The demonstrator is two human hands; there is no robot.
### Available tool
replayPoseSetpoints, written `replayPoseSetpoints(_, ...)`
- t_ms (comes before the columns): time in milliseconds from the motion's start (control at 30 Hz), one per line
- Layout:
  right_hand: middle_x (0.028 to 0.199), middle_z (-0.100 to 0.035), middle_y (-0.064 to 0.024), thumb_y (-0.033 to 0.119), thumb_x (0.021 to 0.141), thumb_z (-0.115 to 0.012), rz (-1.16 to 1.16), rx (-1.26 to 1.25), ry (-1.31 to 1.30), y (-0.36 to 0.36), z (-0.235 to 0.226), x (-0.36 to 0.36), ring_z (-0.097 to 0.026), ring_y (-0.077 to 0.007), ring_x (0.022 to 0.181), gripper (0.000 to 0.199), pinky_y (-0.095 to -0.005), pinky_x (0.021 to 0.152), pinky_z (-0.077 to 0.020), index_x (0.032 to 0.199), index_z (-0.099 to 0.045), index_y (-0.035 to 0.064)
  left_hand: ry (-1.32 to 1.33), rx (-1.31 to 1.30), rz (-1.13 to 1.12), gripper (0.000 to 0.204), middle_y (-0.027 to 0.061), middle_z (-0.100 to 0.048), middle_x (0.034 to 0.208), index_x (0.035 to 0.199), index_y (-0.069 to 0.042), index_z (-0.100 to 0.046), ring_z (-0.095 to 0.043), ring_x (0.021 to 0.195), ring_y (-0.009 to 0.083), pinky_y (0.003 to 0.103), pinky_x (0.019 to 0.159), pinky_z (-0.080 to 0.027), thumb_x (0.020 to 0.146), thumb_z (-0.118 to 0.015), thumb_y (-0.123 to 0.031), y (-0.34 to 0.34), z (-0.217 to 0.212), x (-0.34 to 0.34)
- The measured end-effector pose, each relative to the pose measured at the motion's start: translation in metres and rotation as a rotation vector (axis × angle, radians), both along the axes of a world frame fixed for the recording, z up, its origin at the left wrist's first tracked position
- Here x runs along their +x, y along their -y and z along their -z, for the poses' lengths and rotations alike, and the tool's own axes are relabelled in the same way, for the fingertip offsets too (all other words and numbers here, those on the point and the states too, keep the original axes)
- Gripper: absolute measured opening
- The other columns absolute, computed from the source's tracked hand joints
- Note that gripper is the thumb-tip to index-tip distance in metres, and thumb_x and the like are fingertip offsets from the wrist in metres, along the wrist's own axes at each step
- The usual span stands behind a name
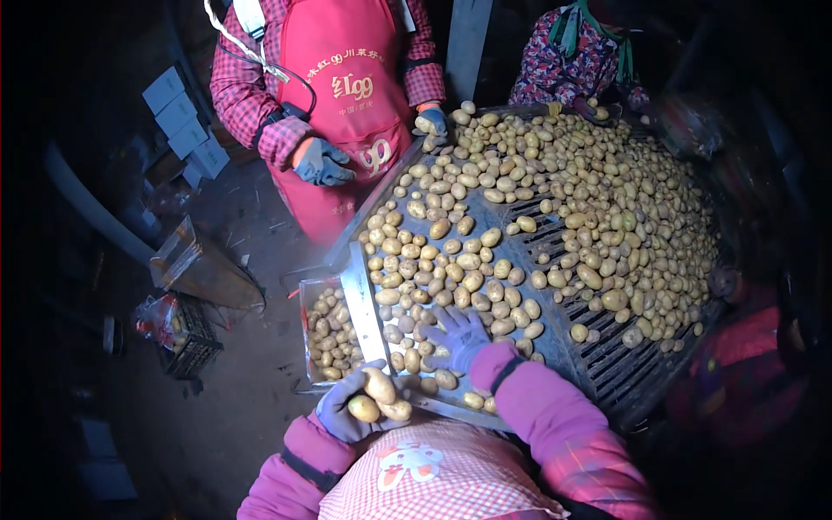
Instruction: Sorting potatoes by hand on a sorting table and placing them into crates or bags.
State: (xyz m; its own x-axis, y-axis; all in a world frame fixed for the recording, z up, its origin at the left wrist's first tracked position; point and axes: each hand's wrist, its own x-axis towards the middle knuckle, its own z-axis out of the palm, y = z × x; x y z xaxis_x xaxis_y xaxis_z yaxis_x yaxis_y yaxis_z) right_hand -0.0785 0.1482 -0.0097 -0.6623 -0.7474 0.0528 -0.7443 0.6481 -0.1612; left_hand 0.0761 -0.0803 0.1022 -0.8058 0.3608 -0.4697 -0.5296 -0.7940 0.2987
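My left hand (340, 411), in a grey-purple glove, is closed around three potatoes (379, 386) just off the near left corner of the sorting table. My right hand (462, 340), gloved the same way, reaches over the table with its fingers spread. It rests on or just above loose potatoes (472, 280), and whatever lies under its palm is hidden. Yellow-brown potatoes of mixed sizes cover the metal table (555, 334). Beside its left edge, below a pale metal lip (360, 290), stands a crate (304, 329) filled with potatoes.
A large potato heap (641, 225) covers a slatted grate (620, 342) at right. Across the table stands a person in a red apron (347, 87), a potato in one gloved hand. Another person (563, 56) works at the far side. A black crate (191, 338) and white boxes (178, 113) are at left.
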Motion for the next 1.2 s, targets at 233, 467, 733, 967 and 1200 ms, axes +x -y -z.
replayPoseSetpoints(233, 0.130, -0.051, -0.0136, 0.046, 0.082, -0.062, 0.188, 0.007, -0.017, -0.027, -0.018, -0.085, -0.050, -0.0330, 0.118, 0.049, -0.0474, 0.098, -0.0400, 0.122, -0.060, 0.0168, -0.028, -0.038, -0.140, 0.053, 0.0174, -0.057, 0.118, 0.136, -0.012, -0.043, -0.056, 0.110, 0.0401, 0.061, 0.089, -0.047, 0.090, -0.054, -0.036, 0.021, -0.009, 0.018)
replayPoseSetpoints(467, 0.129, -0.052, -0.0221, 0.037, 0.082, -0.066, 0.538, -0.123, -0.019, -0.163, -0.020, 0.000, -0.050, -0.0394, 0.118, 0.054, -0.0454, 0.098, -0.0430, 0.128, -0.055, 0.0119, 0.078, 0.052, -0.245, 0.052, 0.0165, -0.059, 0.113, 0.134, -0.015, -0.042, -0.057, 0.107, 0.0367, 0.059, 0.084, -0.049, 0.089, -0.056, -0.037, 0.044, 0.008, 0.013)
replayPoseSetpoints(733, 0.126, -0.052, -0.0295, 0.056, 0.076, -0.064, 0.755, 0.379, 0.690, -0.181, -0.059, 0.114, -0.057, -0.0441, 0.109, 0.081, -0.0486, 0.096, -0.0444, 0.142, -0.036, 0.0191, 0.128, 0.150, -0.091, 0.044, 0.0155, -0.056, 0.111, 0.123, -0.005, -0.049, -0.055, 0.100, 0.0349, 0.053, 0.085, -0.047, 0.092, -0.052, -0.036, 0.026, 0.035, -0.030)
replayPoseSetpoints(967, 0.125, -0.055, -0.0267, 0.059, 0.079, -0.062, 0.886, 0.192, 0.744, -0.122, -0.027, 0.107, -0.056, -0.0447, 0.112, 0.089, -0.0483, 0.094, -0.0452, 0.141, -0.033, 0.0026, 0.038, 0.238, 0.049, 0.044, 0.0136, -0.058, 0.112, 0.128, -0.012, -0.050, -0.057, 0.107, 0.0331, 0.051, 0.085, -0.050, 0.093, -0.051, -0.039, 0.013, 0.051, -0.049)
replayPoseSetpoints(1200, 0.115, -0.060, -0.0249, 0.055, 0.078, -0.066, 0.942, -0.109, 0.633, -0.080, -0.001, 0.024, -0.062, -0.0403, 0.102, 0.081, -0.0460, 0.088, -0.0482, 0.135, -0.038, 0.0050, 0.251, 0.186, -0.021, 0.045, 0.0127, -0.057, 0.118, 0.127, -0.014, -0.052, -0.056, 0.109, 0.0335, 0.056, 0.084, -0.050, 0.093, -0.051, -0.042, 0.000, 0.048, -0.050)
